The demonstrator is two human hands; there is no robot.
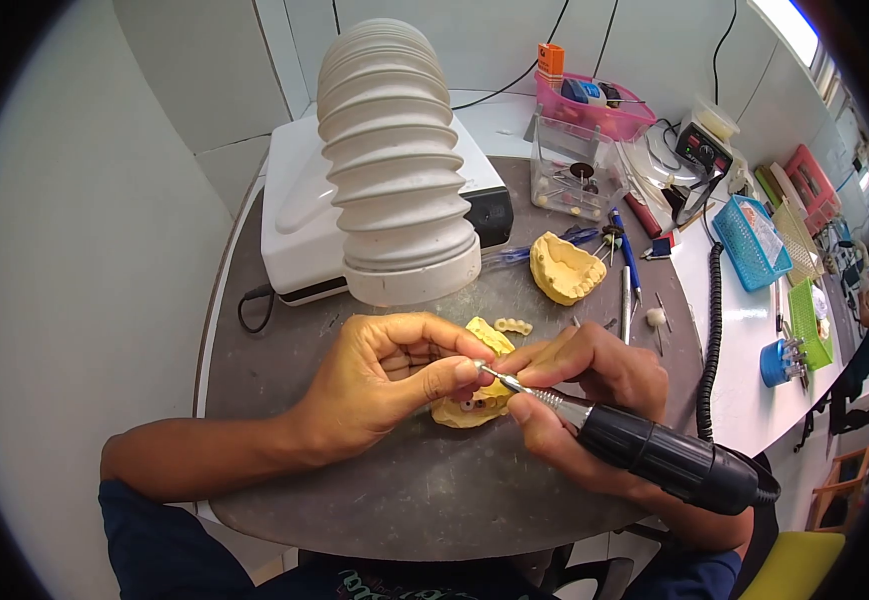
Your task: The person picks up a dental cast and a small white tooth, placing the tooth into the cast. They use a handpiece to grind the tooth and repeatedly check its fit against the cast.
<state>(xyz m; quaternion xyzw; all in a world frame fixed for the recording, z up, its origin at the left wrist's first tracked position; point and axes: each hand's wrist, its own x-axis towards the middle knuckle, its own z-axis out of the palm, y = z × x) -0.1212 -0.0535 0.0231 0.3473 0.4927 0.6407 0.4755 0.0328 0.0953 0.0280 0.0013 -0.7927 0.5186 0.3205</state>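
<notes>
My left hand [380,375] is closed in a pinch, with a small whitish dental crown [479,364] between thumb and fingertips. Wrapped round a black and silver dental handpiece [670,458], my right hand [600,370] points its thin metal bur [500,376] left at the crown. The bur's tip is at or very near the crown; contact cannot be made out. Under both hands lies a yellow dental cast [467,413], partly hidden by the fingers. A tooth-coloured dental bridge [514,325] rests on the bench just behind it.
A ribbed white suction hose [395,170] hangs over the bench before a white machine [300,220]. Behind my right hand are another cast [567,270], a blue pen [627,250] and a clear box [577,170]. The coiled cord [713,340] runs along the right side, near blue and green baskets.
</notes>
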